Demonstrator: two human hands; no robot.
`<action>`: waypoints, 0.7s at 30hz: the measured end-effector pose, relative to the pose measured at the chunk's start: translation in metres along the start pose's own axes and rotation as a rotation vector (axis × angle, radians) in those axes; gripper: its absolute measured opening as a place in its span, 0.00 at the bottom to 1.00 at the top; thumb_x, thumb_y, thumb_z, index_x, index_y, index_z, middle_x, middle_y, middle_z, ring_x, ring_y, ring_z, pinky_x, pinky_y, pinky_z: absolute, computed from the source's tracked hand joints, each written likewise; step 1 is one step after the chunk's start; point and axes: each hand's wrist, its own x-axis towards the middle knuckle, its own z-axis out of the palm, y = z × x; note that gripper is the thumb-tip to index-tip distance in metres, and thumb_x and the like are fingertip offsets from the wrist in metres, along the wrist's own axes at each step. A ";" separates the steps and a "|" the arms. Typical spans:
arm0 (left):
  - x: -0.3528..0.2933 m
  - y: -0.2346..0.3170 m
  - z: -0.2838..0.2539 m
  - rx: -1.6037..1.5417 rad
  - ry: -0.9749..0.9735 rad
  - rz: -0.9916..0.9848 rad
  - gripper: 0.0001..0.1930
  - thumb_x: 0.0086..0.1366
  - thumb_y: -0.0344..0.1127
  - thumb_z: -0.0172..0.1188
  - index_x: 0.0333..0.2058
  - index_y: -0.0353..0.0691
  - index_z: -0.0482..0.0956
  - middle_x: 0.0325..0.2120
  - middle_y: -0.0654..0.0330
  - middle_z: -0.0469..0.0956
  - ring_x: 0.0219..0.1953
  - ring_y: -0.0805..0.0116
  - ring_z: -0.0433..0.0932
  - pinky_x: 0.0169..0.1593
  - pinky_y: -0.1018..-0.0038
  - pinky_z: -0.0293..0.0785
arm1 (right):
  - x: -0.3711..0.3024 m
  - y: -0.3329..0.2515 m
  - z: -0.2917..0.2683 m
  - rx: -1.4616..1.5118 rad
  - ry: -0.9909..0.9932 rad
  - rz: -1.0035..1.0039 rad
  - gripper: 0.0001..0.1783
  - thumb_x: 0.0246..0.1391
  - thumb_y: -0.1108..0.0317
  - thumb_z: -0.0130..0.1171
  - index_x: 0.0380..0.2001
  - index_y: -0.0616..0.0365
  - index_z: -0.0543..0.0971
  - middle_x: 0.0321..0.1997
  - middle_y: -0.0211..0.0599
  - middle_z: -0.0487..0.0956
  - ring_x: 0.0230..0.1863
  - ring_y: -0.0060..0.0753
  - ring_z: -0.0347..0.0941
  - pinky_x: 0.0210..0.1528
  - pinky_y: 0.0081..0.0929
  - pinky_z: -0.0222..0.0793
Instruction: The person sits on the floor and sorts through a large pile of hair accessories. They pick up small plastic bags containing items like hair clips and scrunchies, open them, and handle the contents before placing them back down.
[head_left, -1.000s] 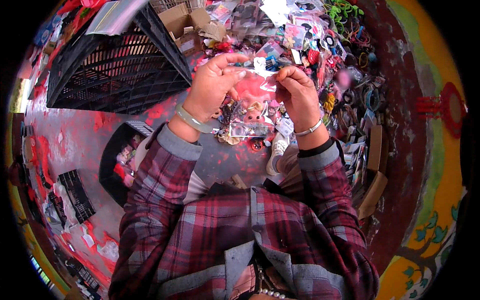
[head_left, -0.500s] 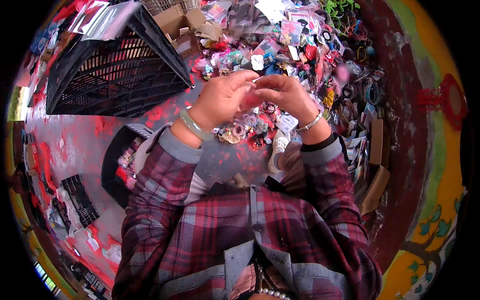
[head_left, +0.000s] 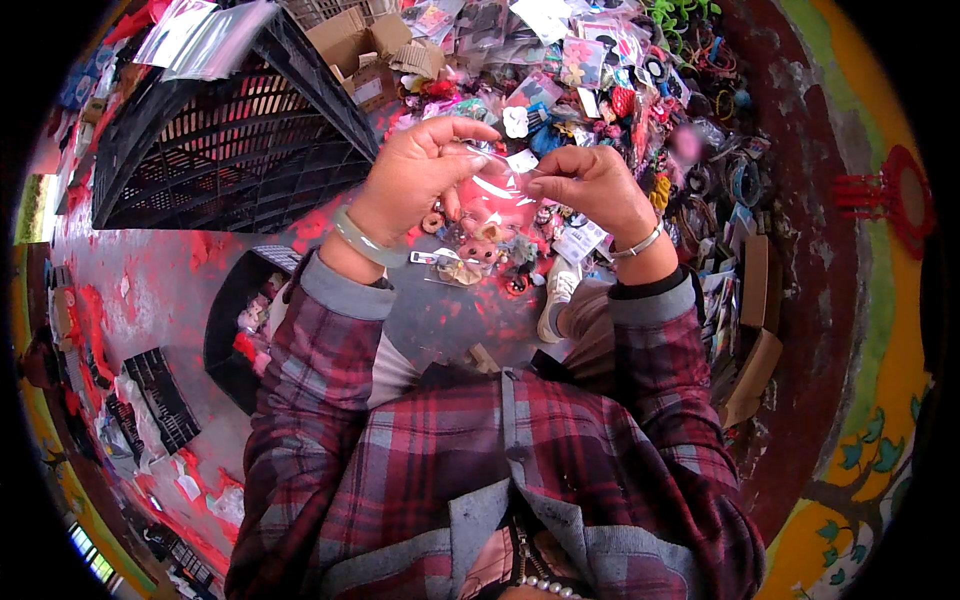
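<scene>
A clear plastic bag (head_left: 497,190) hangs between my two hands, shiny and see-through, with pink showing through it. My left hand (head_left: 418,178) pinches its upper left edge between thumb and fingers. On the other side, my right hand (head_left: 597,192) has thumb and forefinger closed on the bag's edge. Below and behind the bag lie small hair accessories (head_left: 478,252), some in fabric-flower shapes. Whether anything is inside the bag is hard to tell against this pile.
Ahead spreads a heap of packaged trinkets and hair ties (head_left: 600,90). A black plastic crate (head_left: 235,150) stands tilted at the far left, clear bags (head_left: 205,40) on top. Closer in is a black bin (head_left: 228,335) with pink items. Cardboard boxes (head_left: 752,375) line the right side.
My hands have drawn apart, the left one moving left and the right one slightly right. The clear bag now shows stretched between them.
</scene>
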 end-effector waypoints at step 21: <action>0.013 -0.045 -0.012 0.782 -0.068 0.421 0.16 0.50 0.42 0.60 0.34 0.38 0.79 0.32 0.51 0.78 0.32 0.54 0.77 0.35 0.63 0.70 | -0.005 0.001 0.006 -0.569 0.001 -0.308 0.04 0.45 0.74 0.58 0.26 0.62 0.76 0.24 0.39 0.76 0.24 0.30 0.72 0.28 0.23 0.66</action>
